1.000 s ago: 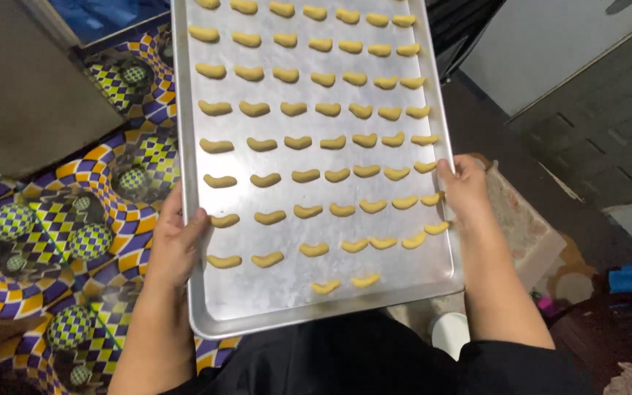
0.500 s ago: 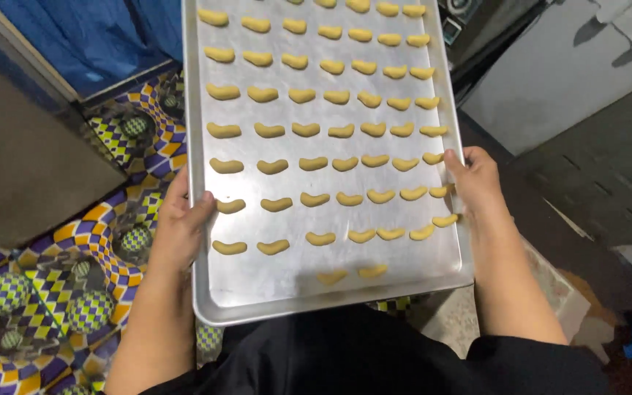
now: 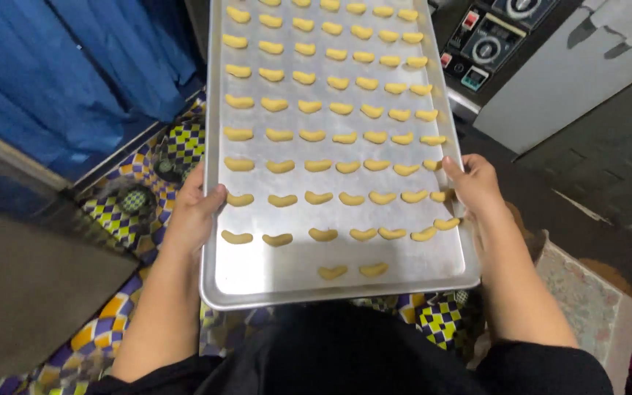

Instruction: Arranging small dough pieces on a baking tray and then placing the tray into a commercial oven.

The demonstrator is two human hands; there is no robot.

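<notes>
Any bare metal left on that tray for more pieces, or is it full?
The baking tray is bare along its near edge, on both sides of the two lone dough pieces, between the last full row and the rim. Farther up, curved pieces fill it in tight rows. The left hand and right hand grip the side rims.

Blue curtain upper left; patterned yellow, purple and green floor mat below; grey control panel with dials upper right; dark floor at right.
</notes>
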